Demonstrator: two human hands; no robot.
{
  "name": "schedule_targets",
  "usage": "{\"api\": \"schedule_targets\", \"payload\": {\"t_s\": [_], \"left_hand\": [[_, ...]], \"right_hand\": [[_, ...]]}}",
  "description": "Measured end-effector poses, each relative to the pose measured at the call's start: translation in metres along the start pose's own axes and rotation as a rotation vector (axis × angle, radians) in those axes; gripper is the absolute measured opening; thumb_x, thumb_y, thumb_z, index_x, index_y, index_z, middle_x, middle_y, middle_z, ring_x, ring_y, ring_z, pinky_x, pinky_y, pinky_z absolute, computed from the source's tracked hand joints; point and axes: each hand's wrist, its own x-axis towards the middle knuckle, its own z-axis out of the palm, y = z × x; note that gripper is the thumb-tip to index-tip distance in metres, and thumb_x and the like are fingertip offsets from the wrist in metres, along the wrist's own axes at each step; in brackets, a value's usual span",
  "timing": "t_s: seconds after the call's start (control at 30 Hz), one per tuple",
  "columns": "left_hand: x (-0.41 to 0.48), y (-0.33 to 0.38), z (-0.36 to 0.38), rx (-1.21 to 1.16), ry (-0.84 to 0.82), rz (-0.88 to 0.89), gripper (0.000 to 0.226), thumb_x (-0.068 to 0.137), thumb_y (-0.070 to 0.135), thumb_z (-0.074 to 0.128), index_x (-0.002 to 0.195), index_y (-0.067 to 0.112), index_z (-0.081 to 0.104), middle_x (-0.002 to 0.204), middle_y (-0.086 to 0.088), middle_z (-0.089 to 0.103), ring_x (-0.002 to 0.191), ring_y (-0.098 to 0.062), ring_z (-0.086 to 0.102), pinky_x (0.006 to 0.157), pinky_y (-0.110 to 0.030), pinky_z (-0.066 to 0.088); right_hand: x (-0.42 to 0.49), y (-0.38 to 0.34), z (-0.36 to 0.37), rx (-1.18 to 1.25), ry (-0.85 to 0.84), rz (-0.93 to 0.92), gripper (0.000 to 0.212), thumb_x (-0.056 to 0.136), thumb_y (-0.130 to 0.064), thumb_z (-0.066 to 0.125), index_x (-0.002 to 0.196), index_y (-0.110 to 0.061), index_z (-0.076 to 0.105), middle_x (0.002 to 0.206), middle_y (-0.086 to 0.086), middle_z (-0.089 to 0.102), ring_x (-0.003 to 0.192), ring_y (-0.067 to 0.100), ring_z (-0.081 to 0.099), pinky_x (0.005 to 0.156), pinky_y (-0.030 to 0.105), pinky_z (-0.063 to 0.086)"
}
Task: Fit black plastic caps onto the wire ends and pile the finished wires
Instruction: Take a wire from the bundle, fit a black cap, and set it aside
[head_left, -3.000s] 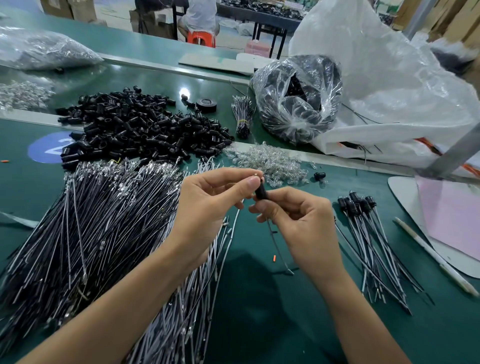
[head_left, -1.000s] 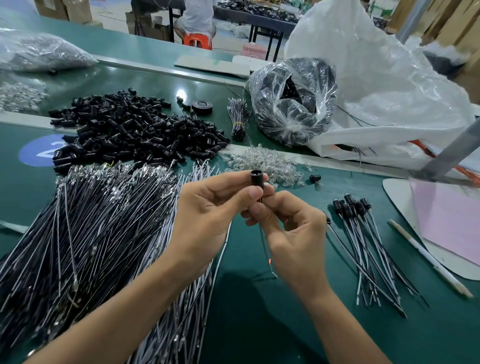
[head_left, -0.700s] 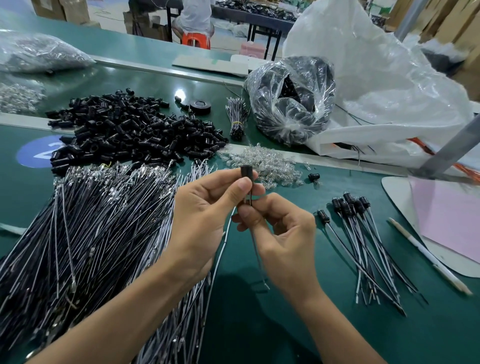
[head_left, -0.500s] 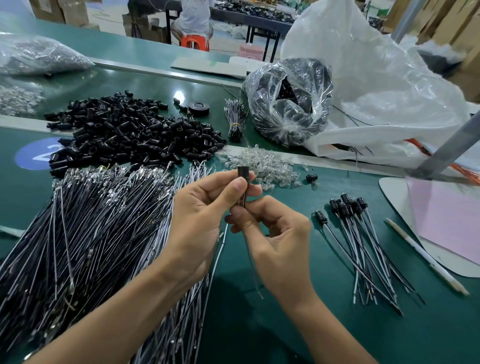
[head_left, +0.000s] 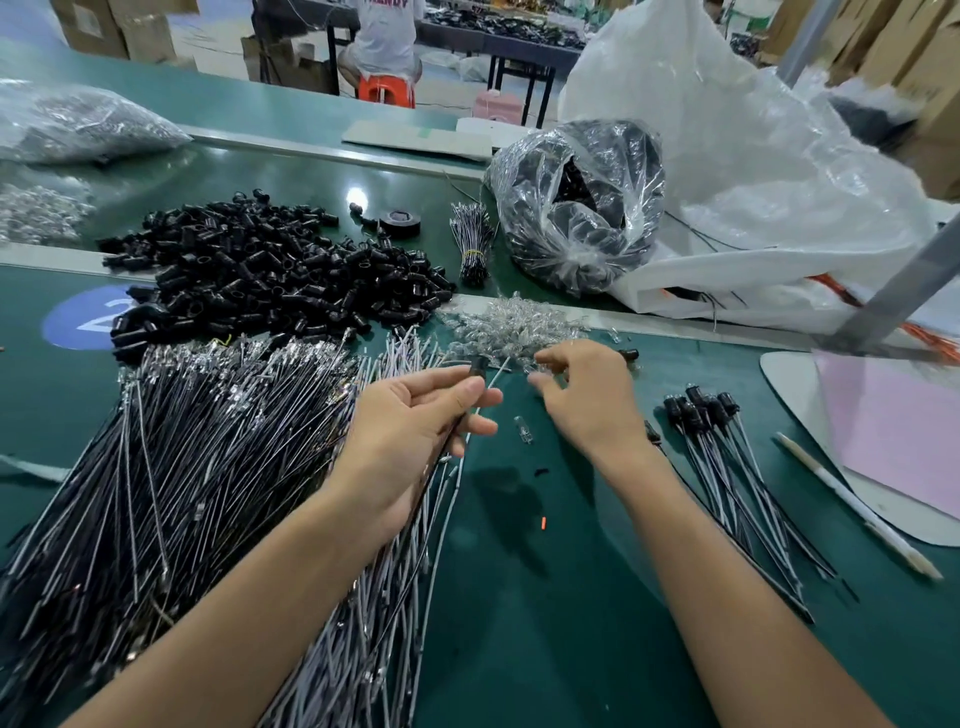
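Observation:
My left hand (head_left: 415, 421) pinches a black cap (head_left: 477, 368) fitted on a wire end, the wire trailing down past my palm. My right hand (head_left: 582, 400) hovers to its right by the heap of small clear bulbs (head_left: 514, 325), fingers loosely curled and holding nothing that I can see. One clear bulb (head_left: 524, 430) lies on the mat between my hands. A big heap of loose black caps (head_left: 270, 270) sits at the back left. Bare wires (head_left: 171, 467) spread in a wide pile on the left. Capped wires (head_left: 727, 457) lie piled on the right.
A clear bag of black parts (head_left: 576, 208) and a large white sack (head_left: 753, 171) stand behind. A tied wire bundle (head_left: 472, 244) and a tape roll (head_left: 399, 222) lie at the back. A white pen (head_left: 857, 509) and pink sheet (head_left: 893, 431) sit far right. A person sits beyond.
My right hand has let go of the wire and moved right toward the clear bulbs. My left hand still holds the capped wire, now lower and tilted.

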Motion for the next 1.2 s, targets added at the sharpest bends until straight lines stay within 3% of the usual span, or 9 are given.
{"api": "schedule_targets", "payload": {"t_s": [0.13, 0.23, 0.33, 0.4, 0.53, 0.6, 0.73, 1.0, 1.2], "left_hand": [[0.001, -0.001, -0.002, 0.103, 0.001, 0.047, 0.020, 0.088, 0.003, 0.065, 0.107, 0.000, 0.063, 0.083, -0.011, 0.076, 0.046, -0.007, 0.058, 0.038, -0.014, 0.036], [0.000, -0.001, -0.002, 0.159, -0.011, 0.076, 0.016, 0.088, 0.004, 0.066, 0.103, 0.003, 0.065, 0.082, -0.010, 0.076, 0.043, -0.007, 0.054, 0.038, -0.013, 0.034], [0.000, -0.002, -0.001, 0.208, -0.008, 0.090, 0.012, 0.088, 0.004, 0.066, 0.100, 0.006, 0.065, 0.081, -0.010, 0.076, 0.041, -0.008, 0.051, 0.039, -0.014, 0.034], [0.001, -0.003, -0.002, 0.244, -0.010, 0.098, 0.012, 0.088, 0.004, 0.066, 0.099, 0.008, 0.065, 0.081, -0.010, 0.076, 0.041, -0.008, 0.051, 0.039, -0.013, 0.034], [0.003, -0.005, -0.002, 0.318, -0.043, 0.113, 0.010, 0.088, 0.005, 0.067, 0.096, 0.011, 0.066, 0.078, -0.007, 0.076, 0.042, -0.008, 0.050, 0.039, -0.013, 0.035], [0.003, -0.008, -0.002, 0.377, -0.068, 0.133, 0.009, 0.088, 0.005, 0.068, 0.092, 0.013, 0.068, 0.077, -0.006, 0.076, 0.042, -0.009, 0.050, 0.043, -0.014, 0.039], [0.004, -0.010, -0.004, 0.453, -0.102, 0.151, 0.009, 0.087, 0.008, 0.070, 0.091, 0.016, 0.071, 0.079, -0.003, 0.076, 0.043, -0.011, 0.051, 0.054, -0.024, 0.046], [0.005, -0.011, -0.004, 0.428, -0.151, 0.180, 0.012, 0.086, 0.009, 0.070, 0.088, 0.019, 0.074, 0.078, -0.003, 0.076, 0.041, -0.009, 0.048, 0.046, -0.015, 0.043], [0.005, -0.010, -0.004, 0.411, -0.164, 0.186, 0.013, 0.086, 0.006, 0.069, 0.091, 0.017, 0.074, 0.078, -0.005, 0.076, 0.042, -0.008, 0.048, 0.045, -0.015, 0.043]], "right_hand": [[0.003, 0.001, 0.008, -0.091, 0.053, -0.042, 0.015, 0.090, -0.020, 0.067, 0.100, -0.012, 0.074, 0.098, 0.006, 0.058, 0.105, 0.025, 0.053, 0.078, 0.027, 0.037], [0.002, 0.000, 0.004, -0.058, 0.031, -0.076, 0.009, 0.089, -0.016, 0.066, 0.093, -0.010, 0.072, 0.096, 0.006, 0.063, 0.097, 0.023, 0.056, 0.079, 0.025, 0.038], [-0.006, -0.002, -0.008, 0.165, 0.043, -0.064, 0.003, 0.085, -0.009, 0.069, 0.087, -0.011, 0.071, 0.083, 0.002, 0.072, 0.074, 0.013, 0.064, 0.073, 0.017, 0.048], [-0.015, -0.003, -0.016, 0.317, 0.037, -0.042, 0.007, 0.083, -0.009, 0.074, 0.085, -0.014, 0.070, 0.076, -0.001, 0.072, 0.066, 0.007, 0.065, 0.066, 0.009, 0.047], [-0.031, -0.006, -0.026, 0.531, -0.067, -0.028, 0.027, 0.090, -0.006, 0.064, 0.106, -0.027, 0.068, 0.071, -0.003, 0.065, 0.062, 0.015, 0.057, 0.061, 0.024, 0.047], [-0.036, -0.011, -0.029, 0.678, -0.090, -0.040, 0.028, 0.093, -0.002, 0.059, 0.100, -0.026, 0.071, 0.070, -0.003, 0.062, 0.063, 0.014, 0.056, 0.061, 0.023, 0.046], [-0.042, -0.021, -0.033, 1.010, -0.089, -0.005, 0.016, 0.086, 0.002, 0.068, 0.091, -0.013, 0.067, 0.077, 0.003, 0.074, 0.072, 0.013, 0.071, 0.066, 0.019, 0.053], [-0.041, -0.018, -0.033, 0.827, -0.045, -0.143, 0.029, 0.082, 0.002, 0.072, 0.084, -0.026, 0.070, 0.079, -0.010, 0.072, 0.074, 0.003, 0.066, 0.072, 0.014, 0.049], [-0.041, -0.016, -0.034, 0.794, -0.018, -0.132, 0.025, 0.082, 0.002, 0.072, 0.085, -0.023, 0.071, 0.080, -0.010, 0.072, 0.077, 0.005, 0.067, 0.073, 0.016, 0.050]]}}
